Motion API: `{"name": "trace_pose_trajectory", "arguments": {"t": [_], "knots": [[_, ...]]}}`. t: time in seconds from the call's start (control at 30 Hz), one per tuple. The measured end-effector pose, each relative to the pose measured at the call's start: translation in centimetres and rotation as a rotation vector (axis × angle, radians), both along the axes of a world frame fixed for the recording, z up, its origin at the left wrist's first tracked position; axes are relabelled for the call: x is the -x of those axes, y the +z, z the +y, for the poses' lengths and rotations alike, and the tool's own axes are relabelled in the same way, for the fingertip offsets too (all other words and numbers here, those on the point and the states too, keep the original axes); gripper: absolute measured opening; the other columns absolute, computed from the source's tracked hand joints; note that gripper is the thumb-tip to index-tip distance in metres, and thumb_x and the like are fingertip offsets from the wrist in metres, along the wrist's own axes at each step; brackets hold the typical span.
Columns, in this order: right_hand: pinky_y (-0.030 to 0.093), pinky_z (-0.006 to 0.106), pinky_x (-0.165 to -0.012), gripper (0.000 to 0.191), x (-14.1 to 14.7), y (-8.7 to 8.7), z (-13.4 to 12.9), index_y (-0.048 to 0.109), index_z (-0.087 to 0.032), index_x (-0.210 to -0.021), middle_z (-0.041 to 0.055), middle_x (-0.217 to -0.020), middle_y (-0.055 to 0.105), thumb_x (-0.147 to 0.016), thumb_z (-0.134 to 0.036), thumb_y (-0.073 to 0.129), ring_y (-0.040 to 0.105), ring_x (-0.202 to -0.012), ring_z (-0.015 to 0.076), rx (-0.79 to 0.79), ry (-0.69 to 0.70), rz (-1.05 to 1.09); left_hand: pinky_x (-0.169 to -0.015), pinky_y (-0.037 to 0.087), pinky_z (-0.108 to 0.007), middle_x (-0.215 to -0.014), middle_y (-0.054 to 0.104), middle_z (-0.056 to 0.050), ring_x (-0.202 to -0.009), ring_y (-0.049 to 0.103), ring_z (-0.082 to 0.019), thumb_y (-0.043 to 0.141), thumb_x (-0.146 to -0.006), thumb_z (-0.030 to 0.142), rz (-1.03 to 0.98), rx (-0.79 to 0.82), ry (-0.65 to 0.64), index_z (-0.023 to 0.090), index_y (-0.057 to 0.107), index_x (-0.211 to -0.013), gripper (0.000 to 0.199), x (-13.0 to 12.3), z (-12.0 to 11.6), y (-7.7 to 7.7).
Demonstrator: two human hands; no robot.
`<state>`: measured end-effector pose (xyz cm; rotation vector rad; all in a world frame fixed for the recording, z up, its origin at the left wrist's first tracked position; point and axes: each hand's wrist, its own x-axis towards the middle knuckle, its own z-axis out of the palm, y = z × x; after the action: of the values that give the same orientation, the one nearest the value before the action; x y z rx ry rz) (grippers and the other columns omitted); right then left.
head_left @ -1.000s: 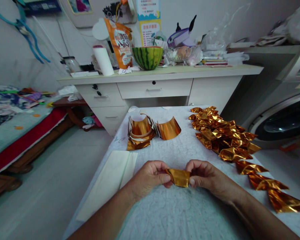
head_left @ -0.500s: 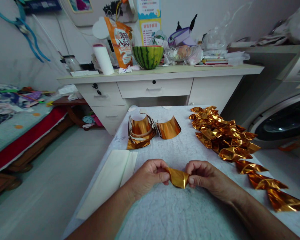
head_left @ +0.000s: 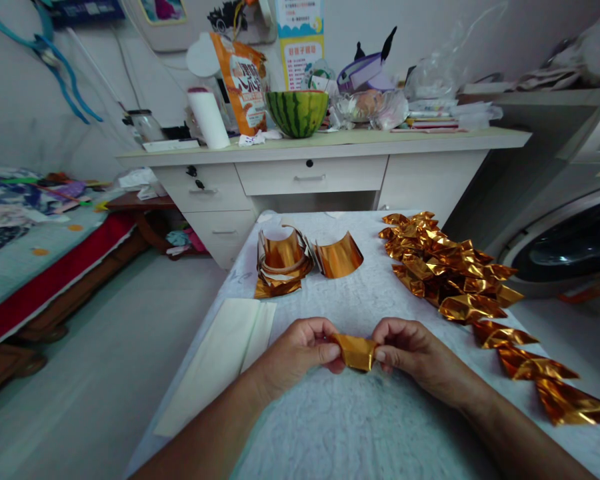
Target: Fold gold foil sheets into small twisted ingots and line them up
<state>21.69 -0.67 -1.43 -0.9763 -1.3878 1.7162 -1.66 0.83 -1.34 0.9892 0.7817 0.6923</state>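
A small folded piece of gold foil paper [head_left: 357,353] is stretched between my two hands, just above the cloth-covered table [head_left: 330,427]. My left hand [head_left: 314,343] pinches its left end between thumb and fingers. Its right end is pinched by my right hand [head_left: 401,343]. Beyond them stand curled sheets of gold foil paper [head_left: 281,257], with another curved stack [head_left: 339,257] beside them. On the right lies a long pile of folded gold foil pieces [head_left: 445,267], trailing toward the near right corner.
White paper sheets [head_left: 205,367] lie along the table's left side. Behind stands a white desk [head_left: 310,175] bearing a cut watermelon [head_left: 297,113], an orange pouch [head_left: 243,87] and a paper roll [head_left: 209,120]. A washing machine [head_left: 570,227] is at right, a bed [head_left: 40,267] at left.
The foil piece between my hands now looks flatter and more box-like, its lower edge raised slightly. Both hands keep their pinch and have barely shifted.
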Motion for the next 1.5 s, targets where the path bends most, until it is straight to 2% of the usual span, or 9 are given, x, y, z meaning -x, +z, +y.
{"name": "trace_pose_trajectory", "arguments": {"t": [0.37,0.57,0.7,0.83,1.0,1.13,1.27,1.4,1.5], "knots": [[0.032,0.020,-0.055,0.024,0.0,-0.1,-0.1,0.059,-0.017,-0.080,-0.0057,-0.065,0.054,-0.082,-0.036,0.074,0.044,-0.058,0.0073,-0.018,-0.008,-0.014,-0.060,0.045,-0.020,-0.064,0.066,0.000,-0.059,0.060,-0.010,0.080,-0.068,0.034,0.041,-0.058,0.039,0.012,0.060,-0.077,0.031,-0.4,-0.2,0.6],[0.034,0.021,-0.057,0.023,0.1,0.4,0.0,0.061,-0.016,-0.081,-0.0042,-0.068,0.055,-0.082,-0.036,0.074,0.045,-0.062,0.0083,-0.033,-0.010,-0.044,-0.061,0.043,-0.020,-0.072,0.063,0.002,-0.064,0.058,-0.010,0.075,-0.072,0.021,0.007,-0.183,0.063,0.015,0.060,-0.084,0.020,-0.1,0.0,0.4],[0.039,0.023,-0.061,0.025,0.0,1.2,0.0,0.063,-0.017,-0.087,-0.0006,-0.077,0.060,-0.084,-0.041,0.071,0.050,-0.067,0.0105,-0.045,-0.019,-0.061,-0.070,0.044,-0.022,-0.080,0.061,0.001,-0.076,0.058,-0.011,0.067,-0.076,0.011,0.180,-0.464,0.075,0.016,0.062,-0.080,0.008,0.3,-0.2,0.9],[0.042,0.023,-0.060,0.029,0.1,1.3,-0.2,0.059,-0.019,-0.097,-0.0010,-0.076,0.059,-0.089,-0.047,0.062,0.051,-0.065,0.0113,-0.055,-0.085,-0.083,-0.078,0.045,-0.023,-0.090,0.060,-0.001,-0.086,0.059,-0.013,0.059,-0.079,0.001,0.411,-0.865,0.053,0.017,0.063,-0.080,0.017,0.3,-0.8,1.5],[0.029,0.019,-0.044,0.032,0.6,0.9,-0.4,0.054,-0.019,-0.089,-0.0050,-0.066,0.051,-0.089,-0.051,0.060,0.039,-0.051,0.0072,-0.055,-0.124,-0.191,-0.078,0.046,-0.022,-0.104,0.057,-0.004,-0.090,0.059,-0.012,0.049,-0.082,-0.004,0.537,-1.151,0.035,0.019,0.064,-0.092,0.030,0.0,-1.4,0.8],[0.027,0.019,-0.040,0.032,1.1,0.6,-0.3,0.052,-0.020,-0.084,-0.0062,-0.062,0.049,-0.086,-0.050,0.062,0.037,-0.046,0.0068,-0.042,-0.170,-0.206,-0.081,0.047,-0.023,-0.104,0.056,-0.004,-0.095,0.059,-0.013,0.046,-0.079,-0.005,0.549,-1.132,0.012,0.020,0.062,-0.093,0.033,-0.2,-1.7,1.0],[0.032,0.020,-0.044,0.025,1.5,0.2,-0.4,0.052,-0.021,-0.079,-0.0043,-0.064,0.052,-0.086,-0.042,0.061,0.043,-0.051,0.0089,-0.152,-0.273,-0.268,-0.085,0.047,-0.029,-0.103,0.057,-0.005,-0.096,0.058,-0.018,0.058,-0.075,0.006,0.536,-1.026,0.011,0.020,0.057,-0.099,0.028,-0.5,-2.1,2.1],[0.040,0.022,-0.051,0.018,1.8,0.0,-0.8,0.054,-0.021,-0.079,-0.0012,-0.067,0.059,-0.088,-0.036,0.058,0.053,-0.058,0.0129,-0.245,-0.327,-0.392,-0.067,0.045,-0.026,-0.083,0.057,0.000,-0.072,0.056,-0.015,0.060,-0.083,0.025,0.618,-0.882,0.072,0.021,0.051,-0.098,0.018,-0.8,-2.3,2.1],[0.042,0.023,-0.052,0.015,2.1,0.3,-1.0,0.055,-0.021,-0.080,-0.0007,-0.067,0.061,-0.089,-0.033,0.056,0.054,-0.059,0.0135,-0.308,-0.337,-0.450,-0.058,0.039,-0.024,-0.068,0.054,0.005,-0.059,0.053,-0.012,0.056,-0.086,0.023,0.697,-0.780,0.088,0.021,0.051,-0.100,0.015,-1.2,-2.2,1.7]]}}
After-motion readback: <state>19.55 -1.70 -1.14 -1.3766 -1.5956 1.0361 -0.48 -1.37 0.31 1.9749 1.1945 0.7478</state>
